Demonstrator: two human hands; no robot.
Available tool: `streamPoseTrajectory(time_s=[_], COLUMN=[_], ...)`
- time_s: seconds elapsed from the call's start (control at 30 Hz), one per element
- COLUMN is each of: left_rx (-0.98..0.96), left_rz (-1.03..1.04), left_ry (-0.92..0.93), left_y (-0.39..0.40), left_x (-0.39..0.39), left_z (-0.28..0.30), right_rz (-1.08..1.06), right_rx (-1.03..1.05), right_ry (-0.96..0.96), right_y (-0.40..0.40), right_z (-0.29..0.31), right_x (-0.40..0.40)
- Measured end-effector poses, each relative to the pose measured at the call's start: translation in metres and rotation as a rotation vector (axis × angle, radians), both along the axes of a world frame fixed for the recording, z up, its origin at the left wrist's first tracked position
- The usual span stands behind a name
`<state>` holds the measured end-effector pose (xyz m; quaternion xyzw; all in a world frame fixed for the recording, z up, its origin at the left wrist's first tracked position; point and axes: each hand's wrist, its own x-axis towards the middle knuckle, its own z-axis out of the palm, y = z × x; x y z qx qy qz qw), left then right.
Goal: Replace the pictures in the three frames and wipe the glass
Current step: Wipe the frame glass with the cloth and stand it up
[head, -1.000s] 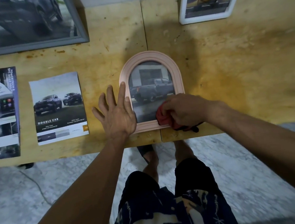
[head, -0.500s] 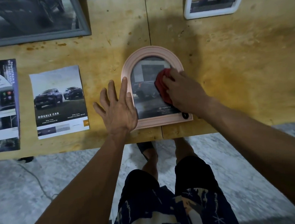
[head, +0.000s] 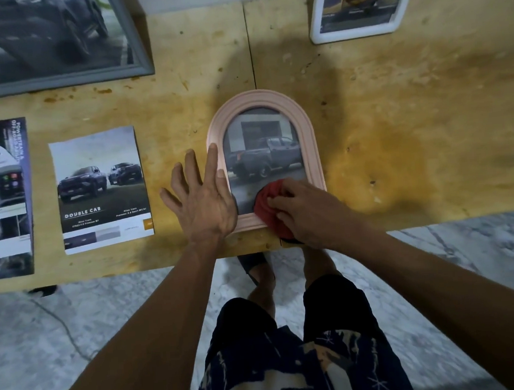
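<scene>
So the red cloth [head: 268, 207] was back down at the bottom of the glass — half a second earlier it had been up near the middle of the pane, and a second before that it was low again, so this was plainly a scrubbing stroke going up and down. The right hand [head: 308, 212] had its fingers curled round the bunched cloth, pressing it onto the lower part of the pink arched frame [head: 310, 147], which lay flat near the front edge of the table [head: 413, 127], about midway along it. The left hand [head: 202, 205] was spread flat, fingers straight, holding nothing, just pinning the frame's left side so it didn't slide.

My read: the new truck picture was already in this one and the wipe was nearly done. The grey frame [head: 65, 77] sat at the far-left corner and the white frame [head: 356, 31] at the far edge — can't tell whether those were finished.
</scene>
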<state>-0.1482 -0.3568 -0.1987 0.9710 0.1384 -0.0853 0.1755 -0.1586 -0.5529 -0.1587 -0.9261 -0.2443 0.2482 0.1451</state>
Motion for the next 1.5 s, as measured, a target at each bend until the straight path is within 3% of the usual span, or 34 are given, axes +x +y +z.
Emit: streamPoseTrajectory(time_s=[0.1, 0.2, 0.27, 0.33, 0.43, 0.57, 0.77, 0.97, 1.1, 1.3, 1.4, 1.5], left_rx=[0.003, -0.003, -0.013, -0.016, 0.000, 0.028, 0.038, 0.064, 0.055, 0.017, 0.019, 0.019], left_rz=[-0.012, -0.020, -0.032, -0.051, -0.067, -0.064, -0.062, -0.057, -0.049, -0.036, -0.041, -0.043], left_ry=[0.020, 0.032, 0.034, 0.031, 0.030, 0.023, 0.027, 0.037, 0.035, 0.031, 0.021, 0.018], left_y=[0.001, 0.003, 0.005, 0.009, 0.011, 0.009, 0.009, 0.011, 0.009, 0.008, 0.008, 0.009], left_x=[0.001, 0.001, 0.002, 0.003, 0.003, 0.003, 0.003, 0.003, 0.002, 0.003, 0.003, 0.002], left_z=[0.000, 0.000, 0.001, 0.001, 0.000, -0.003, -0.005, -0.008, -0.006, -0.003, -0.004, -0.005], right_rz=[0.081, -0.138, -0.368, -0.456, -0.373, -0.366, -0.318, -0.197, -0.038, -0.227, -0.289, -0.280], right_rx=[-0.151, -0.154, -0.005, -0.006, -0.192, -0.264, -0.149, -0.051, -0.118, -0.303, -0.204, 0.025], right_ry=[0.031, 0.079, -0.092, -0.292, -0.343, -0.285, -0.213, -0.207, -0.255, -0.333, -0.297, -0.288], right_y=[-0.017, -0.030, -0.025, -0.012, 0.008, 0.024, 0.058, 0.081, 0.057, 0.018, 0.025, 0.049], right_z=[-0.001, 0.015, 0.019, 0.012, -0.012, -0.027, -0.032, -0.032, -0.032, -0.024, -0.028, -0.029], right_x=[0.014, 0.032, 0.036, 0.033, 0.021, 0.041, 0.077, 0.054, 0.035, 0.034, 0.027, 0.015])
